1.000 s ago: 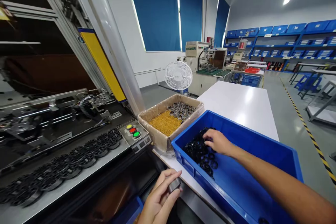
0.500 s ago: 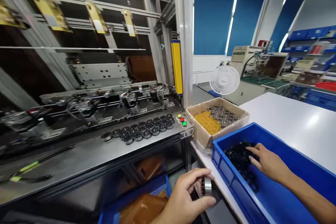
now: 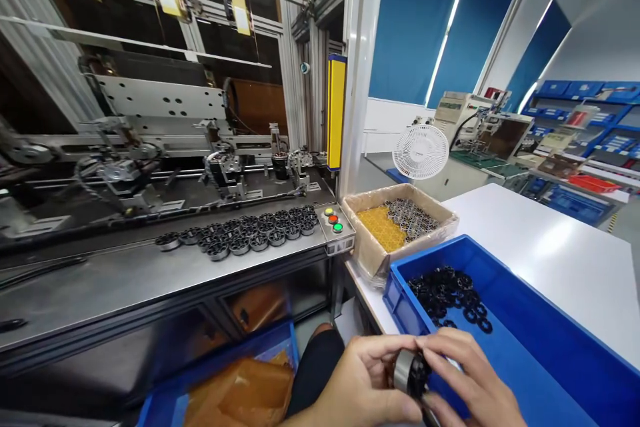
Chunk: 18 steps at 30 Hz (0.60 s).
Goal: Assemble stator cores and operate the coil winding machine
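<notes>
My left hand (image 3: 367, 380) is closed around a silver metal ring (image 3: 401, 368), gripped between thumb and fingers, low in the view. Against the ring's right face sits a black toothed plastic ring (image 3: 418, 377), pinched by the fingers of my right hand (image 3: 473, 377). The two hands touch at the fingertips, and the fingers partly cover both parts. Just beyond, a blue bin (image 3: 530, 317) holds a heap of loose black plastic rings (image 3: 445, 290).
Rows of black-and-silver rings (image 3: 257, 230) stand on the machine's metal ledge (image 3: 125, 287), left of a button box (image 3: 336, 230). Behind the bin is a plastic-lined carton (image 3: 370, 260) of parts. A blue crate (image 3: 150, 407) with brown wrapping sits below the ledge.
My right hand has come out of the blue bin with a black plastic ring and met my left hand at the metal ring. The view has shifted slightly.
</notes>
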Motion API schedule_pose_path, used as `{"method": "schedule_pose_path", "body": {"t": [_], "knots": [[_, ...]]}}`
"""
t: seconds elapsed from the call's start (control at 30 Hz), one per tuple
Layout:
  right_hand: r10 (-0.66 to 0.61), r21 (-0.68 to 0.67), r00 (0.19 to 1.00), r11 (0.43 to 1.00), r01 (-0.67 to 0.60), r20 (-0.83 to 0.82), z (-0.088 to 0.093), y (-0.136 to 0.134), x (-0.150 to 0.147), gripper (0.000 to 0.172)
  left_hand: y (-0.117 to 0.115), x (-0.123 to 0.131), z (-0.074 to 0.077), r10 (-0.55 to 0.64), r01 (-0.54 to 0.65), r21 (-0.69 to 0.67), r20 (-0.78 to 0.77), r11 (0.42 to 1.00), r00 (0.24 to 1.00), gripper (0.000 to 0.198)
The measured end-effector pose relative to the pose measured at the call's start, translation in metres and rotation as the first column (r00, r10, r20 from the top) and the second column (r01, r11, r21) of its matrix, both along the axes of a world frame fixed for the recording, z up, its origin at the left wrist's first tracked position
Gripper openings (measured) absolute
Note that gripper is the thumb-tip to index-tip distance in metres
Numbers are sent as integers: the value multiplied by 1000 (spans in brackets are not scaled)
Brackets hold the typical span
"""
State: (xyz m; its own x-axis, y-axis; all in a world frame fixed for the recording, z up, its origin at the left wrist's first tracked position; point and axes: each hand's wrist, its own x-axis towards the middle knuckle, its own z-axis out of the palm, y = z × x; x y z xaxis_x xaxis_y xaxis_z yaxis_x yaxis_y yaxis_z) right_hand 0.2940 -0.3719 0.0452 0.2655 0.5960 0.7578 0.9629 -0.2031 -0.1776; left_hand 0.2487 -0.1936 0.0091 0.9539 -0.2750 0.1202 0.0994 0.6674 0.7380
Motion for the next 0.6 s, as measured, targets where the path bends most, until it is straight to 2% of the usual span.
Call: {"method": "schedule_pose_path", "body": {"t": [0.1,0.2,0.27,0.37,0.6], "knots": [[22,12,1000,1000,-23,10,-3,0,1,38,1,-4,-3,122,-131,83,104,988,987,57],[73,8,995,997,-73,-60,-1,2,-2,40,4,-6,-5,232,-283,232,224,931,947,55],[80,8,994,997,-80,-75,3,3,-4,38,5,-7,-4,258,-339,301,277,892,925,55],[57,-38,997,998,-59,-53,7,2,-5,35,7,-8,-1,253,-341,340,278,877,927,54],[36,-63,997,997,-32,62,8,0,-3,32,7,-8,-2,186,-242,278,213,930,959,52]]}}
